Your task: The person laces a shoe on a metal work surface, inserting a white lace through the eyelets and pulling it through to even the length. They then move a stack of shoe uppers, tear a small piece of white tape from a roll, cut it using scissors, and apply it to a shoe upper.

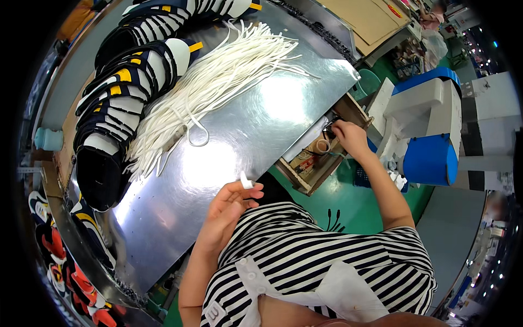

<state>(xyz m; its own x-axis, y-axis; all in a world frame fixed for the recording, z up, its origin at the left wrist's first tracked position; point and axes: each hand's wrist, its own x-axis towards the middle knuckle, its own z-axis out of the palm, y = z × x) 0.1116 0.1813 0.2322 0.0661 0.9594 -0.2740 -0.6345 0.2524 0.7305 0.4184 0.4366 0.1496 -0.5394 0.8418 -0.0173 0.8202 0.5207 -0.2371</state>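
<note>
The wooden drawer (294, 178) is entered by the right hand (350, 136), whose grip cannot be told. Inside, a tape roll (318, 147) is surrounded by small items (306, 163). At the loosely curled left hand (226, 207), a white piece (246, 182) is seen, its hold uncertain.

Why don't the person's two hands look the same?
The left hand has a small white piece at a fingertip; none shows on the right hand. The left hand is by the metal table's edge, while the right hand is at the open wooden drawer. The left hand's fingers curl loosely in view; the right hand's fingertips are hard to see. Both have bare forearms.
</note>
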